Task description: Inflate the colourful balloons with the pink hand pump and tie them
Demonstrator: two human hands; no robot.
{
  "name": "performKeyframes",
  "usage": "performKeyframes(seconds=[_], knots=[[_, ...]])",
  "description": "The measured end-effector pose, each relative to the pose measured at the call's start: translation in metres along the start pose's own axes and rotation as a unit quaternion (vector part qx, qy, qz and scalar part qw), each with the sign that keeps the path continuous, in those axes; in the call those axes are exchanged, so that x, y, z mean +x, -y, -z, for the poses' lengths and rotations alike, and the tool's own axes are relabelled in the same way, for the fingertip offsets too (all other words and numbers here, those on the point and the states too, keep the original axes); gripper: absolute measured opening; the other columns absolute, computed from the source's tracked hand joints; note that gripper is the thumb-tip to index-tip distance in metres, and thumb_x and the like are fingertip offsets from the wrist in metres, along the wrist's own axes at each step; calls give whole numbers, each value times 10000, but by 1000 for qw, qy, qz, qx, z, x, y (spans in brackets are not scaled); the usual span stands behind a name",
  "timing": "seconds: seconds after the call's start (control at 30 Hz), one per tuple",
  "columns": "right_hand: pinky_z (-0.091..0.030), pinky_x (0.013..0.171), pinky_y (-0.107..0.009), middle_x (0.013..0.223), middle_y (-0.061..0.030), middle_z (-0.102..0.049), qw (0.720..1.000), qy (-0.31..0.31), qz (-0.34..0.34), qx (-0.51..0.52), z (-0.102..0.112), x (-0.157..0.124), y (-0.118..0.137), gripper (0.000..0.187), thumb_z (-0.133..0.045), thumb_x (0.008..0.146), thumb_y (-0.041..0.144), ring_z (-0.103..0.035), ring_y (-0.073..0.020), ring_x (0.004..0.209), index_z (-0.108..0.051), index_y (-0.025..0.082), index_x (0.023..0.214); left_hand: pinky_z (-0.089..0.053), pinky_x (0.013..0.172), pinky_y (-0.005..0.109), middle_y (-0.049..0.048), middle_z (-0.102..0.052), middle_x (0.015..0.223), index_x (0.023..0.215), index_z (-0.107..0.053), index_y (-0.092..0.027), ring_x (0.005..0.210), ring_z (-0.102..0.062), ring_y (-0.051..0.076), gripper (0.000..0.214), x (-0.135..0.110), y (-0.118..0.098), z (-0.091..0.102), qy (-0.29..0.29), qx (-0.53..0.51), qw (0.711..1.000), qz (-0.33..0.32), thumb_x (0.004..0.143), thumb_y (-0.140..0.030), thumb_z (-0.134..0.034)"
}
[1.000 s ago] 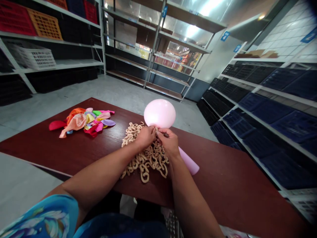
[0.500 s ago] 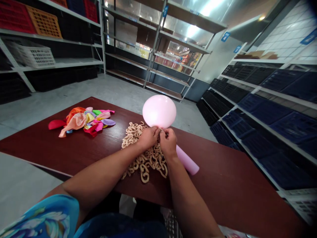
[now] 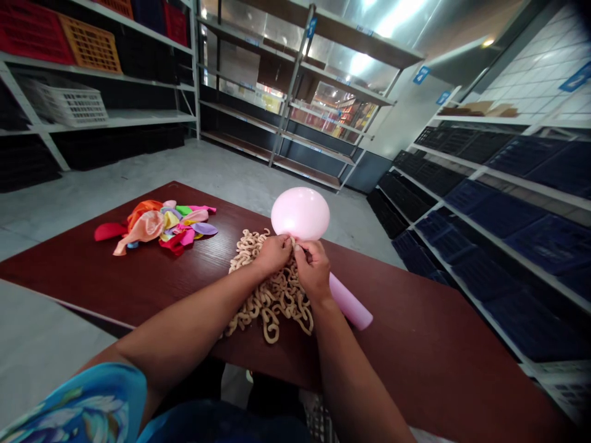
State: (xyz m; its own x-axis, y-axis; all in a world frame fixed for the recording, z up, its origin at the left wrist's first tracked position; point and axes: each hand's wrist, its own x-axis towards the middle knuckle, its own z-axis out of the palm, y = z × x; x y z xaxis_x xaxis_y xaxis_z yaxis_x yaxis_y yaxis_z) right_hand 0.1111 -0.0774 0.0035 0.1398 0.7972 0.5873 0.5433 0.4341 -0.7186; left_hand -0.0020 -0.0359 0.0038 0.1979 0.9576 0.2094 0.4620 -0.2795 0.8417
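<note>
Balloon (image 3: 300, 213), pink and inflated, is standing just above the far part of the table (image 3: 138, 277), its round body pointing up and away from the person and its neck pointing down into the two hands. Left hand (image 3: 273, 253) and right hand (image 3: 314, 269) are meeting knuckle to knuckle at that neck, and the fingers of both are curling shut around it. Exactly which fingertips are pinching the rubber cannot be told, as the neck is hidden between them. A grip this low probably serves to hold the air in while leaving the body free. Both forearms are reaching over the near table edge, and the hands are hovering over, perhaps resting on, the loop heap (image 3: 272, 298), a pile of beige linked loops lying directly under the work, presumably so that it is within reach. A pink tube (image 3: 351, 304) is lying flat on the table just beyond the right wrist, its near end pointing toward the person's right. Flat balloons (image 3: 159, 224) in orange, red, green and violet are lying in a loose pile well apart to the left, clear of the hands. Shelves (image 3: 115, 117) with crates (image 3: 87, 46) are lining the walls around the room.
</note>
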Motion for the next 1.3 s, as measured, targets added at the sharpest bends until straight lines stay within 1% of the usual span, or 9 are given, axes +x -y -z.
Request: performKeyframes(seconds=[0.1,0.2,0.33,0.57,0.7,0.8,1.03,1.13,1.3], knots=[[-427,577,-244,719,-3,-593,991,40,-97,89,1,1,-3,204,-551,750,364,-528,-112,612,-642,202,834,-406,668,238,54,-646,747,823,-641,-140,676,-551,135,319,0,0,1,-6,7,1000,9,838,-278,-355],[-340,431,-212,508,52,-508,956,68,-207,196,0,2,-8,243,-587,713,399,-430,-78,431,-634,199,844,-410,667,236,53,-647,747,823,-634,-145,675,-554,134,321,0,2,-2,1,3,1000,-7,844,-281,-344],[-316,410,-201,584,43,-561,939,32,-248,235,-2,3,-9,268,-668,630,388,-422,-59,420,-615,186,798,-413,664,231,52,-647,758,791,-618,-152,679,-557,130,302,-1,4,-6,-1,24,999,-38,842,-272,-345],[-394,502,-242,538,36,-542,979,55,-177,88,0,1,-6,244,-559,727,413,-482,-107,479,-603,189,811,-414,685,240,71,-648,798,797,-610,-148,705,-565,139,290,-4,3,-6,-13,67,996,-57,842,-259,-345],[-420,627,-288,676,-6,-596,989,-15,-133,-58,-3,1,-9,188,-526,739,370,-521,-142,613,-564,186,751,-414,658,241,63,-642,750,778,-609,-147,664,-558,139,312,-6,-1,-7,1,50,997,-60,852,-294,-344],[-422,684,-307,721,-23,-595,986,-55,-110,-109,-4,1,-10,162,-527,737,343,-523,-155,677,-549,183,724,-419,673,238,53,-644,753,786,-618,-149,676,-559,136,312,-6,-2,-8,11,21,998,-59,851,-299,-351],[-455,721,-289,888,-46,-593,1000,25,13,-6,0,-1,-7,165,-497,791,302,-551,-144,784,-595,195,869,-425,698,248,55,-640,732,872,-652,-130,701,-565,142,325,1,5,-6,2,-59,998,9,836,-276,-364],[-468,653,-276,874,-39,-599,999,46,-12,24,-1,-2,-8,177,-507,788,320,-554,-126,686,-595,204,888,-427,668,243,44,-621,673,873,-655,-127,663,-553,139,345,3,6,-4,7,-96,995,38,842,-303,-360],[-447,513,-239,826,-20,-608,990,34,-105,90,-2,-1,-9,260,-501,790,377,-494,-81,502,-589,199,957,-422,632,231,34,-613,659,829,-644,-142,619,-528,125,345,3,6,-4,33,-97,995,15,845,-330,-355]])
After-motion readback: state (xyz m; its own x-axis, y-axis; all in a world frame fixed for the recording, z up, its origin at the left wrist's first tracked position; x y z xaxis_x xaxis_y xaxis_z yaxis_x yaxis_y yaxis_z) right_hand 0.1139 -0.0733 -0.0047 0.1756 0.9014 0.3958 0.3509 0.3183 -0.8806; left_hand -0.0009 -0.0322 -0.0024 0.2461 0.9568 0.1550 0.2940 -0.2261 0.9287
